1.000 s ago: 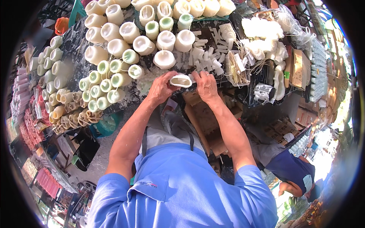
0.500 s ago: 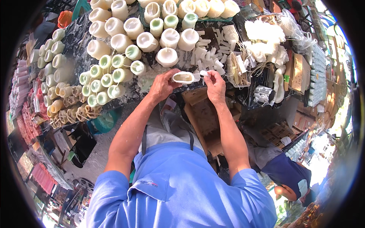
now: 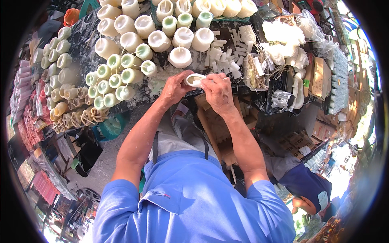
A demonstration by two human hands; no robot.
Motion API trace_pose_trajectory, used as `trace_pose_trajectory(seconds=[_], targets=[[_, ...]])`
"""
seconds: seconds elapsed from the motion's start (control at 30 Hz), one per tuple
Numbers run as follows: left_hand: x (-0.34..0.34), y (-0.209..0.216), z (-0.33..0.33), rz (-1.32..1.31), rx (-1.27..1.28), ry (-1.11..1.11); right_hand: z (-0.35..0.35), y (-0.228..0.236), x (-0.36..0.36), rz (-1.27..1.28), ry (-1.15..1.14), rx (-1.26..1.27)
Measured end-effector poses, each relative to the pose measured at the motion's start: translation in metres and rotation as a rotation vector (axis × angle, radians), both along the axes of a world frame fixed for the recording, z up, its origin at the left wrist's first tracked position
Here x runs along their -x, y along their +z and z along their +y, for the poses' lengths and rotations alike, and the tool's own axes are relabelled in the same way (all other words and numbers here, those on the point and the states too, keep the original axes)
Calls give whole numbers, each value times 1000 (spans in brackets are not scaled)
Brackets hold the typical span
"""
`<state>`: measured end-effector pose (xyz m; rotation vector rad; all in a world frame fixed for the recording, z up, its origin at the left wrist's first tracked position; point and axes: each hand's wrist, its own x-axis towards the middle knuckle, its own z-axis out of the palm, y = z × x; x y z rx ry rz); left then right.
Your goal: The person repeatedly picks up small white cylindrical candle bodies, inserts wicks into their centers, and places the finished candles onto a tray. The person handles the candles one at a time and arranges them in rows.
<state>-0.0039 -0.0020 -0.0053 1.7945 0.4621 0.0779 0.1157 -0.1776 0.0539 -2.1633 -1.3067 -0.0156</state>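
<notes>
My left hand (image 3: 177, 88) is closed around the left side of a small white oval wax cup (image 3: 195, 80), its hollow opening facing up. My right hand (image 3: 219, 92) pinches the cup's right rim, fingers bunched together. Any small piece under those fingers is hidden. Just beyond the cup stands a thick white pillar candle (image 3: 180, 58) on the dark, wax-spattered table (image 3: 160, 81). Short white wax sticks (image 3: 223, 56) lie loose beyond my right hand.
Green-centred candles (image 3: 125, 92) and white candles (image 3: 145, 26) crowd the table to the left and back. Pale wick strings (image 3: 256, 75), a white wax heap (image 3: 283, 34) and a cardboard box (image 3: 321, 77) are rightward. Below the edge sits an open carton (image 3: 216, 131); another person (image 3: 308, 184) is lower right.
My right hand has moved left to the cup and closed on its rim. The small white piece it held apart from the cup is now hidden.
</notes>
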Motion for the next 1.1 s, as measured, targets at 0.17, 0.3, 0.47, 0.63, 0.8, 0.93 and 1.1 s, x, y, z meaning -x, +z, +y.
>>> trace_pose_trajectory(seconds=[0.17, 0.3, 0.47, 0.63, 0.8, 0.93, 1.1], targets=[[-2, -3, -1, 23, 10, -8, 5, 2, -11, -46, 61, 99], [-1, -4, -1, -28, 27, 2, 3, 11, -9, -28, 98, 221], [-1, -4, 3, -30, 10, -30, -5, 10, 0, -59, 79, 257], [-1, -2, 6, -12, 6, -64, -11, -4, 6, -44, 37, 134], [-1, 0, 4, -97, -24, -50, -13, -14, 9, 29, 25, 94], [-2, 4, 6, -88, 55, -66, -11, -22, 13, 69, -1, 39], [-4, 9, 8, -11, 136, -57, -12, -30, 16, 136, -35, 1]])
